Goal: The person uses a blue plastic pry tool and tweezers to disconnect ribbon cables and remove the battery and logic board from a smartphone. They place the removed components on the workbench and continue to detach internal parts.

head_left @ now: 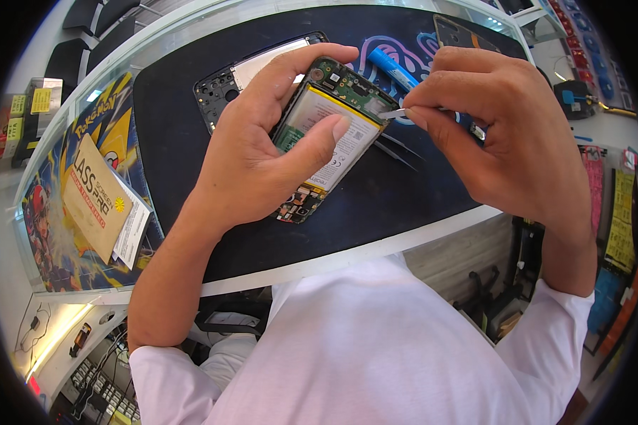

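Opened phone (pixel 331 134), flat, rectangular, pale battery and green board exposed, held above a dark soft mat (pixel 191 212). Gripped by left hand (pixel 262 152), thumb pressed on battery. Right hand (pixel 496 127) pinching thin metal tweezers (pixel 392 113) at phone's edge. Blue pen-like tool (pixel 393 69) behind.

Bright, even daylight-type lighting, strongest toward 12 and 3 o'clock. Glass counter edge (pixel 191 28) shows white glare from 10 to 12 o'clock. Soft shadow on the dark mat (pixel 191 120) under the left hand (pixel 262 156); right hand (pixel 489 127) shades the mat at 2 o'clock. Centre is sharp: phone (pixel 333 120) board detail is readable. White shirt (pixel 376 340) near clipping at 6 o'clock. Heavy fisheye: counter edge bows, black vignette fills all four corners. Rim content at 3 and 9 o'clock is smeared and soft. LED strip glows at 8 o'clock.
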`<state>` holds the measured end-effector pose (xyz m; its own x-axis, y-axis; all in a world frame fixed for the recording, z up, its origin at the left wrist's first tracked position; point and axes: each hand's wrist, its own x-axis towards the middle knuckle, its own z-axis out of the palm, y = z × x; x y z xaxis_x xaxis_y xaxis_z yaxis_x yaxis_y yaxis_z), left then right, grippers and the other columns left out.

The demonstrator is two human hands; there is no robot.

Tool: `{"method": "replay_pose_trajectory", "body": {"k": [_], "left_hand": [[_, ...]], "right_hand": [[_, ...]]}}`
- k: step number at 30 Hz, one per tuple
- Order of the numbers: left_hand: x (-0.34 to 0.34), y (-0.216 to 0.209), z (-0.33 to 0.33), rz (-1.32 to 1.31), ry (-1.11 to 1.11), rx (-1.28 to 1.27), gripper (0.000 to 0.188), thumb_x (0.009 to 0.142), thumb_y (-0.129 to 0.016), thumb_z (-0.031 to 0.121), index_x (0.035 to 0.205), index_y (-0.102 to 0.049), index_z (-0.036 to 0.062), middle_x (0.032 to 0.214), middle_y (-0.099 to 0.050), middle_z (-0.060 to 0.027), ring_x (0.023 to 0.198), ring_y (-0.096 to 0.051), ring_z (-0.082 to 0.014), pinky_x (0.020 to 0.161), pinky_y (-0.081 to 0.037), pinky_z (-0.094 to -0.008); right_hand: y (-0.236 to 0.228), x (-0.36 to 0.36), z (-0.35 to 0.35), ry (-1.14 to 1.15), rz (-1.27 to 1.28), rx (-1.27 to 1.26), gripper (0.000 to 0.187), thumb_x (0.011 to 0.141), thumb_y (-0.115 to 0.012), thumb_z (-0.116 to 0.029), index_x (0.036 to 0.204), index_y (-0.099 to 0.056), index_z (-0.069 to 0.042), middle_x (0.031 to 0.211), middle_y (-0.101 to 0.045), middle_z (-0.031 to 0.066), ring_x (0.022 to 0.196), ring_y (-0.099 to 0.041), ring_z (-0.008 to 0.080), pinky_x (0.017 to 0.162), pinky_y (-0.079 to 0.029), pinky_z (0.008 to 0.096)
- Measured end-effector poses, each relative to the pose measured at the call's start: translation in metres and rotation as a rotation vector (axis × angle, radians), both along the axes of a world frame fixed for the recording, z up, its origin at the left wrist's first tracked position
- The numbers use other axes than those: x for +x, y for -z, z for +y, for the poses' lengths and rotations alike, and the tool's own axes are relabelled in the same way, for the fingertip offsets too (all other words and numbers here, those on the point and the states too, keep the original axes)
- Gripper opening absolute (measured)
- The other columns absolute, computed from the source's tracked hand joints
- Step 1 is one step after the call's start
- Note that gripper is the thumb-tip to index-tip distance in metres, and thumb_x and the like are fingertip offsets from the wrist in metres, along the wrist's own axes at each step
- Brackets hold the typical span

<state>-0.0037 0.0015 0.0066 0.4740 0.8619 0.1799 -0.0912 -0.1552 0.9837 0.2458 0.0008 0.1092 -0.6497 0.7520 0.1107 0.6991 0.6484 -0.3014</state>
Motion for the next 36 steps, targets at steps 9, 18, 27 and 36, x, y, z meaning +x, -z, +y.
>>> {"method": "replay_pose_trajectory", "body": {"k": [9, 18, 27, 36], "left_hand": [[0.000, -0.003, 0.000, 0.027, 0.020, -0.049, 0.058, 0.100, -0.069, 0.008, 0.154, -0.050, 0.0002, 0.138, -0.066, -0.0127, 0.122, -0.065, -0.0149, 0.108, -0.050, -0.0315], [-0.002, -0.003, 0.000, 0.006, 0.038, -0.073, 0.057, 0.100, -0.068, 0.010, 0.153, -0.050, 0.0011, 0.140, -0.064, -0.0117, 0.124, -0.064, -0.0146, 0.110, -0.050, -0.0320], [-0.002, -0.003, 0.001, 0.015, 0.050, -0.095, 0.057, 0.100, -0.069, 0.011, 0.153, -0.051, 0.0025, 0.140, -0.064, -0.0107, 0.125, -0.064, -0.0152, 0.110, -0.050, -0.0324], [-0.003, -0.001, 0.002, 0.013, 0.045, -0.048, 0.057, 0.099, -0.069, 0.011, 0.153, -0.051, 0.0021, 0.141, -0.063, -0.0112, 0.126, -0.063, -0.0155, 0.111, -0.049, -0.0328]], "right_hand": [[-0.009, 0.002, -0.001, -0.004, -0.003, 0.008, 0.007, 0.090, -0.076, 0.001, 0.096, -0.075, 0.002, 0.080, -0.062, 0.0099, 0.065, -0.059, 0.0211, 0.058, -0.043, 0.0343], [-0.008, 0.006, 0.000, 0.108, 0.107, -0.023, 0.009, 0.101, -0.071, -0.002, 0.107, -0.075, 0.004, 0.084, -0.061, 0.0063, 0.067, -0.054, 0.0108, 0.058, -0.038, 0.0285], [0.001, 0.006, -0.001, 0.134, 0.166, -0.042, 0.012, 0.102, -0.069, -0.001, 0.111, -0.076, 0.001, 0.088, -0.063, 0.0061, 0.072, -0.056, 0.0120, 0.062, -0.041, 0.0284], [0.004, 0.003, 0.000, 0.154, 0.147, -0.055, 0.012, 0.100, -0.071, -0.001, 0.110, -0.077, 0.001, 0.084, -0.061, 0.0062, 0.071, -0.057, 0.0142, 0.062, -0.042, 0.0304]]}}
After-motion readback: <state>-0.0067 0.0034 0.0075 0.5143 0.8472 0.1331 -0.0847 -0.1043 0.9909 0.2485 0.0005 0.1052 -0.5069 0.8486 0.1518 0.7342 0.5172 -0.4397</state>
